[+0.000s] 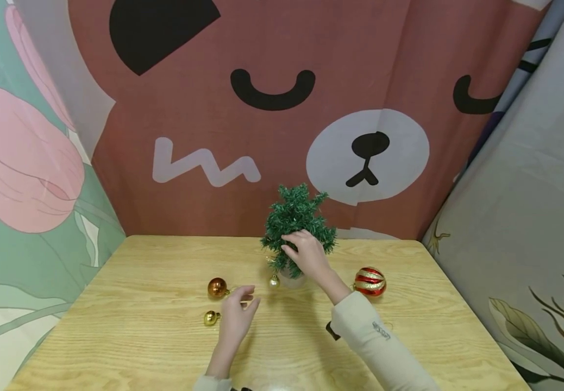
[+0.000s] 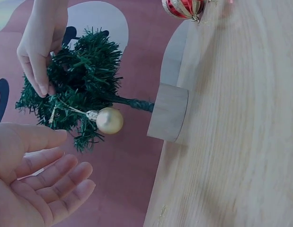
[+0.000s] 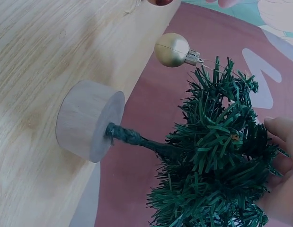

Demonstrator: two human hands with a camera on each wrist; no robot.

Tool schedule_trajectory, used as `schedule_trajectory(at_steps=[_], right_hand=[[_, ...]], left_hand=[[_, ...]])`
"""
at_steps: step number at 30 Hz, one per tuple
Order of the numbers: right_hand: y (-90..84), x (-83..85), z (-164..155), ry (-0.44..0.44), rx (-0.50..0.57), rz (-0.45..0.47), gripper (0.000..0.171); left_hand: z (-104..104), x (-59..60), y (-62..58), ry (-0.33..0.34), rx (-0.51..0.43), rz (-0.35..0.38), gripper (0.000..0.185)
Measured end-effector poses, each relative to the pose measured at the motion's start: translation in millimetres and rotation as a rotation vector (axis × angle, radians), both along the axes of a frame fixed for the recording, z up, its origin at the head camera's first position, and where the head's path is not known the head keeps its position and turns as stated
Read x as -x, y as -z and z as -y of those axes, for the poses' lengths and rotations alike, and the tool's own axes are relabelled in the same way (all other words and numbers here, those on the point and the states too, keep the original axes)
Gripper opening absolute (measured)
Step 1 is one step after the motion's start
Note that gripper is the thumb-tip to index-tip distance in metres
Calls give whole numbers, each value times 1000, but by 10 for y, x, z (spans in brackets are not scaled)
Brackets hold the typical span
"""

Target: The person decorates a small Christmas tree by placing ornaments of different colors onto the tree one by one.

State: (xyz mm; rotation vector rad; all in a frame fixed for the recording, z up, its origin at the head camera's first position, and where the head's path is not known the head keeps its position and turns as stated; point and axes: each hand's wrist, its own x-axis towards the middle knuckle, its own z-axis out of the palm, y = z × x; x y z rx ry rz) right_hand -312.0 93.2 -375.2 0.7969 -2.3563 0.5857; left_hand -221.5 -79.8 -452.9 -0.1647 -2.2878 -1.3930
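A small green artificial Christmas tree [image 1: 295, 210] stands upright on a pale round base [image 2: 169, 112]. My right hand [image 1: 309, 256] reaches to its branches at the front, thumb and index finger apart; some fingertips are hidden by needles in the right wrist view. A pale gold ball ornament [image 3: 171, 49] hangs by a thin loop from a lower branch on the tree's left side. My left hand [image 1: 237, 316] hovers over the table left of and nearer than the tree, holding nothing, palm and loosely extended fingers visible in the left wrist view.
On the wooden table [image 1: 155, 347], a brown ball ornament [image 1: 217, 288] and a small shiny gold one [image 1: 211, 318] lie left of my left hand. A red-and-gold striped ball [image 1: 370, 282] lies right of the tree. Behind the table hangs a printed bear curtain [image 1: 204, 217].
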Motion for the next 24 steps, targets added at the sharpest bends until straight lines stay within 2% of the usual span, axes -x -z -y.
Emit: schedule_trajectory(at_steps=[5, 18, 24], right_hand=[[-9, 8, -4, 15, -21, 4, 21], [-37, 62, -15, 0, -84, 57, 26], [-40, 73, -25, 30, -108, 95, 29]], left_hand=[[39, -36, -19, -1, -4, -10, 22], [180, -58, -4, -76, -6, -6, 20], [256, -57, 13, -100, -3, 7, 19]])
